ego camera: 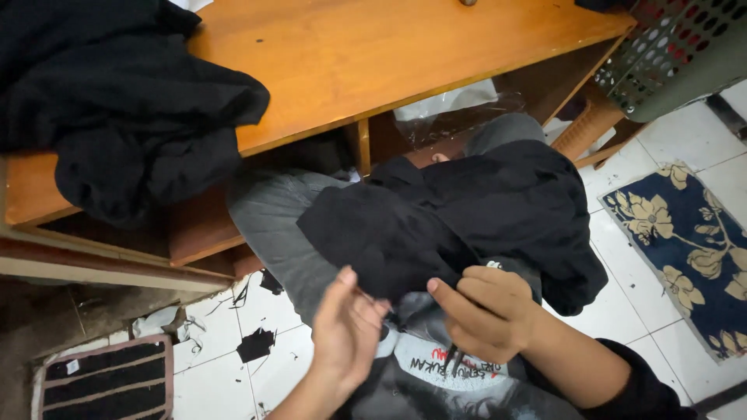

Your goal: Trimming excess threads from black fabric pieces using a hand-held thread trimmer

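A black garment point(467, 218) lies bunched across my lap, over my grey trousers point(272, 218). My left hand point(346, 330) pinches the garment's near edge between thumb and fingers. My right hand point(486, 311) is closed in a fist on the same edge, a ring on one finger, and holds a small dark pointed tool point(451, 359) that pokes down from the fist. Both hands sit close together over my printed shirt.
A low orange wooden table point(366, 54) stands in front, with a heap of black cloth point(117, 101) on its left end. A perforated basket point(669, 47) sits top right, a blue floral mat point(692, 249) at right, and black fabric scraps point(255, 344) on the white tiles.
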